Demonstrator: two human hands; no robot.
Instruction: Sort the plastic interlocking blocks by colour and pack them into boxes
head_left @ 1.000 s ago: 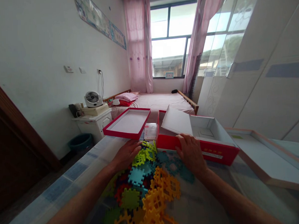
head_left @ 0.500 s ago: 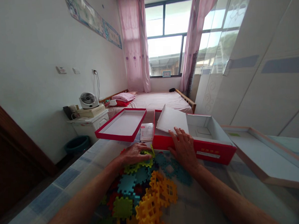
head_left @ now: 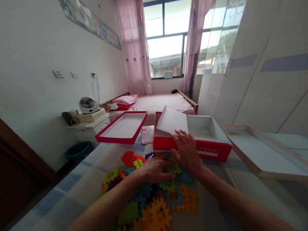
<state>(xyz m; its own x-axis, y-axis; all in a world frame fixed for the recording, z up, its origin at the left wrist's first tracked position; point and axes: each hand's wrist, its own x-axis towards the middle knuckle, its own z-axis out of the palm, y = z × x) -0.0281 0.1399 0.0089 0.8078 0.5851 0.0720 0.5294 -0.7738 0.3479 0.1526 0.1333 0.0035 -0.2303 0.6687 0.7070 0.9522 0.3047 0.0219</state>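
Over a heap of notched plastic building pieces (head_left: pixel 128 212), my left hand (head_left: pixel 156 169) reaches right with its fingers stretched out. Lime-green pieces (head_left: pixel 174 167) lie at its fingertips; whether it pinches any of them is hidden. My right hand (head_left: pixel 187 153) rests at the front wall of a red cardboard box (head_left: pixel 216 150), fingers spread over the rim and thumb apart. Its fingertips touch or nearly touch a white board (head_left: pixel 173 121) that leans across the box's left part. Yellow-orange pieces (head_left: pixel 156 213) lie nearest me, and red-orange ones (head_left: pixel 128 158) sit beyond my left forearm.
A shallow red lid (head_left: pixel 121 128) lies face up left of the box, with a small white printed packet (head_left: pixel 147 134) between them. Another shallow tray-like lid (head_left: pixel 271 155) sits at the right. Behind are a bed (head_left: pixel 161 103) and a nightstand (head_left: pixel 87 126) with a fan (head_left: pixel 88 103).
My left hand has moved right across the heap, towards my right hand, and pieces have shifted with it. Red-orange pieces now show at the heap's far side. My right hand stays at the box.
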